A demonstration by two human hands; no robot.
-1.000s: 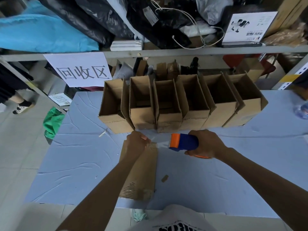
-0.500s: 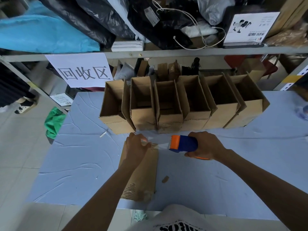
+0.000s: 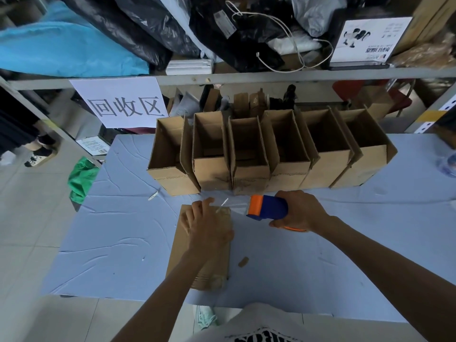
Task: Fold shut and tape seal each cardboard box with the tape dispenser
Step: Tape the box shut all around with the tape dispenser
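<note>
A closed cardboard box point(image 3: 183, 255) lies lengthwise on the blue table in front of me. My left hand point(image 3: 206, 225) presses flat on its far end, fingers spread over the tape. My right hand point(image 3: 299, 209) grips the blue and orange tape dispenser point(image 3: 267, 207) just right of that end. A short strip of clear tape point(image 3: 238, 208) stretches from the dispenser to the box top. Behind them stands a row of several open cardboard boxes point(image 3: 249, 159) with flaps upright.
The blue table point(image 3: 345, 255) carries a small tape scrap point(image 3: 243, 261) right of the box. A metal shelf point(image 3: 246, 76) with bags and a paper sign point(image 3: 123, 104) rises behind the row. A green cloth point(image 3: 81, 177) lies on the floor left; a person's feet point(image 3: 39, 156) stand far left.
My left hand has slid from the box's far corner onto its top and now lies flat. The dispenser in my right hand has barely shifted.
</note>
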